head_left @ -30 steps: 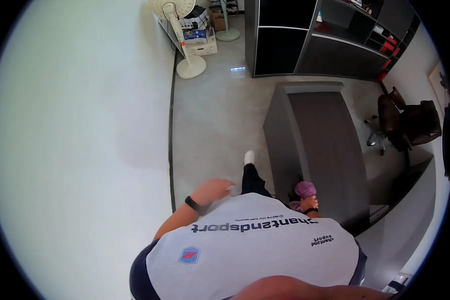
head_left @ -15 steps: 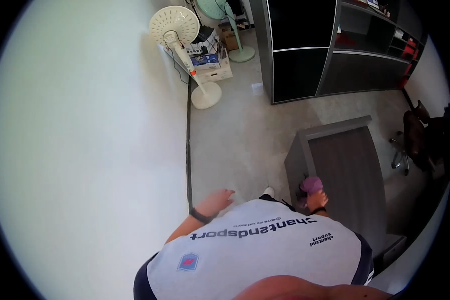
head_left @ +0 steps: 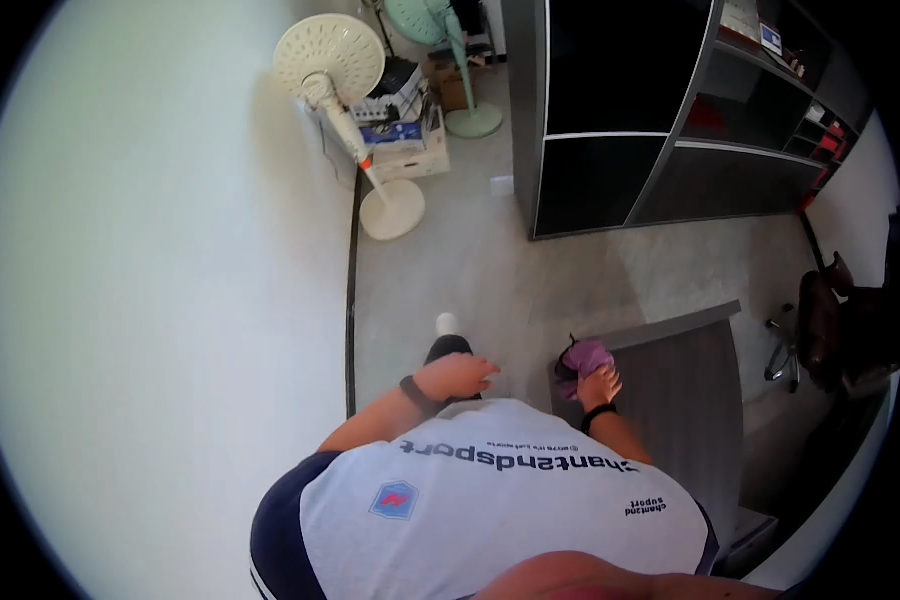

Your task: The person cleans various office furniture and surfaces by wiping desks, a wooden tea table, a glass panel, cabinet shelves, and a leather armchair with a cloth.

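My right hand [head_left: 600, 385] is closed on a soft purple cloth bundle [head_left: 587, 357] with a dark cord or trim along its left side. I cannot make out exactly what kind of item it is. The bundle is over the near left corner of the dark wood-topped desk [head_left: 670, 390]. My left hand [head_left: 458, 377] hangs in front of my body, with nothing in it and its fingers loosely stretched. A dark band sits on each wrist.
A white wall [head_left: 170, 250] runs along my left. Ahead stand a cream fan [head_left: 392, 208], a green fan [head_left: 473, 120] and stacked boxes [head_left: 415, 155]. A dark cabinet [head_left: 600, 180] rises ahead to the right. An office chair [head_left: 820, 320] is beyond the desk.
I have stepped forward; a white shoe now shows farther ahead. My left hand has swung in towards the middle. My right hand has moved forward along the desk with the purple bundle.
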A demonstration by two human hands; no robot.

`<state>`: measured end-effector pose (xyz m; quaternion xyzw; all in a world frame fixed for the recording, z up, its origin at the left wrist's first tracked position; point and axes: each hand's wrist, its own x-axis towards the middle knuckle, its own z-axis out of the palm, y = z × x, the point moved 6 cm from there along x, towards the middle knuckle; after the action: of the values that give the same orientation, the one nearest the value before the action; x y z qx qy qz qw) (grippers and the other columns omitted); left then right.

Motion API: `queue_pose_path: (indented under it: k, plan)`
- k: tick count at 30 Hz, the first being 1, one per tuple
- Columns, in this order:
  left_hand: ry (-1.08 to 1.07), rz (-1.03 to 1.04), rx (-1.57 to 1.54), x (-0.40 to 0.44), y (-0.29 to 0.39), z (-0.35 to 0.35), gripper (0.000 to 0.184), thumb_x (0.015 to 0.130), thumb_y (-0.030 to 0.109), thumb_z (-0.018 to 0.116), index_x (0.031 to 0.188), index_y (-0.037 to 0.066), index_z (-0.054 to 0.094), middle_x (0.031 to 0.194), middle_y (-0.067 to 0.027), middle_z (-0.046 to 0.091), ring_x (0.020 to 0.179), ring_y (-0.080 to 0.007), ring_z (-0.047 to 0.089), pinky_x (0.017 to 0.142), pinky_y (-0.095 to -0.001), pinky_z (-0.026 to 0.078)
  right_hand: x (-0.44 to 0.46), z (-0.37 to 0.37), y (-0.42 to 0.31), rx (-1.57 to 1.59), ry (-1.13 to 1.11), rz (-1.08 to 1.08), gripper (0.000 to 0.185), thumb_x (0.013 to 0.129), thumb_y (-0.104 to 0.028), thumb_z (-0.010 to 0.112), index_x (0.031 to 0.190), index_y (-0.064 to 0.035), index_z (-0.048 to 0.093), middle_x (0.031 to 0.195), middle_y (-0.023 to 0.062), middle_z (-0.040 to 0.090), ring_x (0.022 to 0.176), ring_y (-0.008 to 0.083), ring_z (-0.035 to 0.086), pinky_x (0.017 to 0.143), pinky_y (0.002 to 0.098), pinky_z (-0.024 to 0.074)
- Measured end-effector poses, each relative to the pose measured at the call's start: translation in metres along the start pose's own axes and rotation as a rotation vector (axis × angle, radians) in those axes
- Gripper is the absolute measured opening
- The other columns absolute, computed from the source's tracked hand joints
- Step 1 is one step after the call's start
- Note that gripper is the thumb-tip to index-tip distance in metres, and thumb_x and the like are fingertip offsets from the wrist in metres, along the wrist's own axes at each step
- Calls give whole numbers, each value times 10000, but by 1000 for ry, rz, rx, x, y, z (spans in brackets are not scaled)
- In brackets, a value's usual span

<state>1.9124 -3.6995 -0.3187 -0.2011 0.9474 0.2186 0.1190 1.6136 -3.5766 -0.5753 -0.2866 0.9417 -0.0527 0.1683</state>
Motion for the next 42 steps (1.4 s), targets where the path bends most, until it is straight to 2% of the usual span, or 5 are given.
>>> queue_pose_path:
  k: [9, 17, 21, 30, 42]
  plan:
    - [-75, 204, 65, 117, -128, -59, 378, 938, 303, 559, 1272, 131, 606, 1138, -140, 675, 1043, -377, 627, 880, -465, 512, 16, -28, -29, 149, -48, 163, 818, 899, -529, 583, 1443, 46, 378, 1521, 218, 362, 1433, 395, 283, 1163, 521, 230]
    - [-37, 598, -559, 273, -253, -148, 495, 983, 325, 552, 1382, 38, 498, 1318, -210, 579, 1224, -359, 547, 1026, -443, 448, 76, -232, -210, 1018, 218, -36, 353, 1021, -241, 485, 1342, -95, 498, 924, 141, 671, 761, 277, 669, 699, 375, 536]
    - [230, 602, -229, 292, -197, -254, 731, 988, 328, 568, 1537, 18, 197, 1453, -268, 432, 1349, -405, 429, 1110, -450, 363, 126, -312, -304, 1014, 436, -238, 483, 980, -228, 562, 1390, -20, 413, 1051, 199, 676, 973, 303, 678, 818, 387, 531]
    - [439, 436, -1448, 377, -205, -356, 791, 999, 196, 555, 1562, 10, 32, 1563, -147, 264, 1427, -278, 303, 1176, -408, 247, 189, -381, -423, 1224, 162, -770, 555, 974, -117, 585, 1451, 0, 326, 1293, 129, 554, 1206, 199, 521, 1020, 346, 424]
    - [1462, 423, 150, 453, -169, -637, 826, 893, 130, 630, 1527, -63, 136, 1568, -381, 3, 1452, -566, 11, 1167, -601, 85, 363, -663, -501, 1056, 1244, -785, 498, 890, 50, 553, 1377, -29, 484, 1339, 216, 405, 1198, 361, 450, 1057, 361, 346]
